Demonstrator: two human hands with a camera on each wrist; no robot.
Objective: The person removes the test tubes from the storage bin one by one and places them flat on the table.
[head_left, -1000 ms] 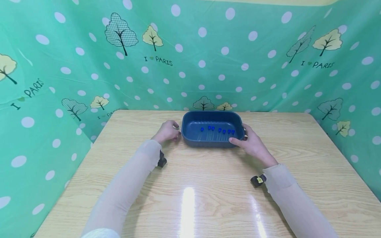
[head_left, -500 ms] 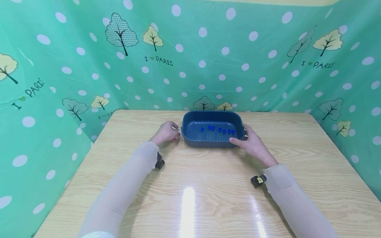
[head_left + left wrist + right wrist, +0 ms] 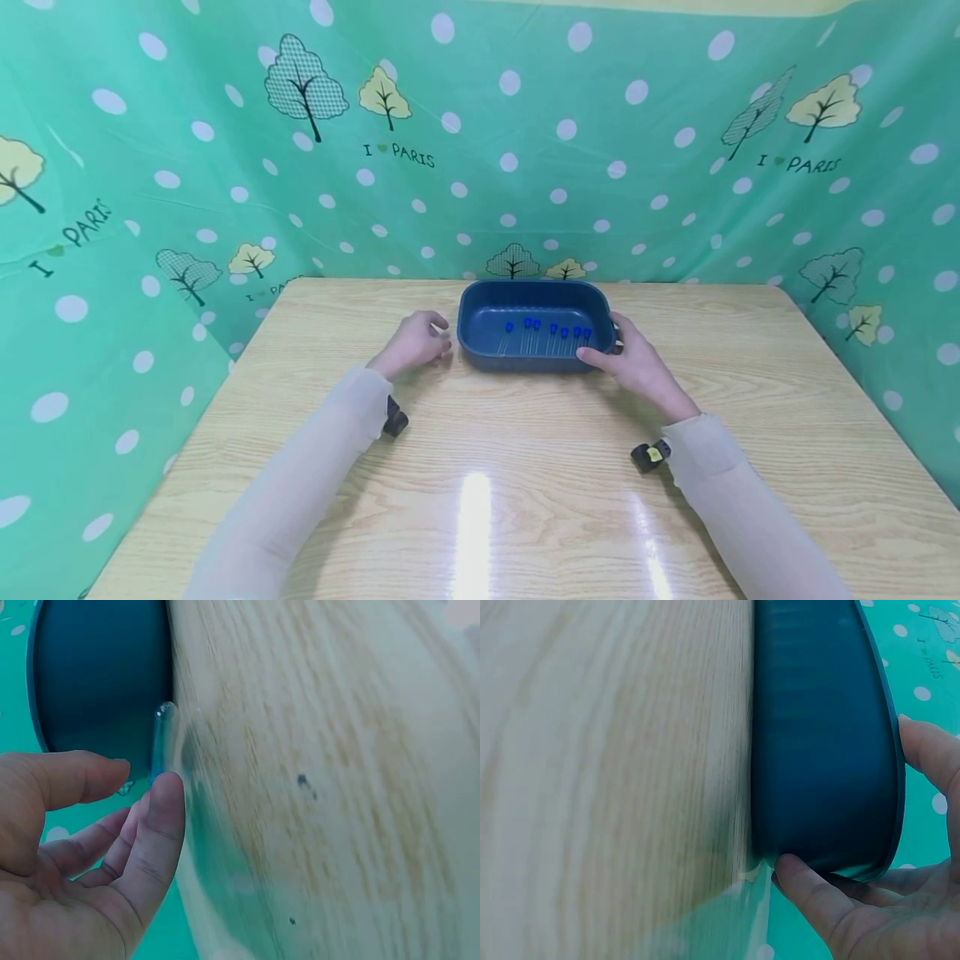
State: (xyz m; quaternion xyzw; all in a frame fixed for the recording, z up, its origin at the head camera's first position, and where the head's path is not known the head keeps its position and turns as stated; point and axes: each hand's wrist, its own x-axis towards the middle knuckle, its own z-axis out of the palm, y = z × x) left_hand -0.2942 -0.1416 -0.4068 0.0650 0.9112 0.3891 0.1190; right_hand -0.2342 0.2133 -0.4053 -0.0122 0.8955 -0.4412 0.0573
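A dark blue oval-cornered plastic box (image 3: 536, 364) stands near the table's back edge. Several clear test tubes with blue caps (image 3: 553, 329) lie in it, roughly side by side. My right hand (image 3: 637, 367) grips the box's right end, its thumb (image 3: 930, 746) over the rim and a fingertip against the lower side. Left of the box, my left hand (image 3: 414, 342) has bent fingers. From its fingertips sticks out a clear, round-ended test tube (image 3: 162, 733), with a bit of blue at the finger. The contact itself is partly hidden behind a fingertip.
The wood-grain table (image 3: 525, 467) reflects light in bright streaks at its front. A green dotted curtain (image 3: 510, 150) hangs behind and at both sides. Black wrist cameras (image 3: 395, 417) sit on both sleeves.
My left hand and forearm have drifted slightly left and toward me, a little farther from the box. The right hand, the box and the tubes inside have not visibly moved.
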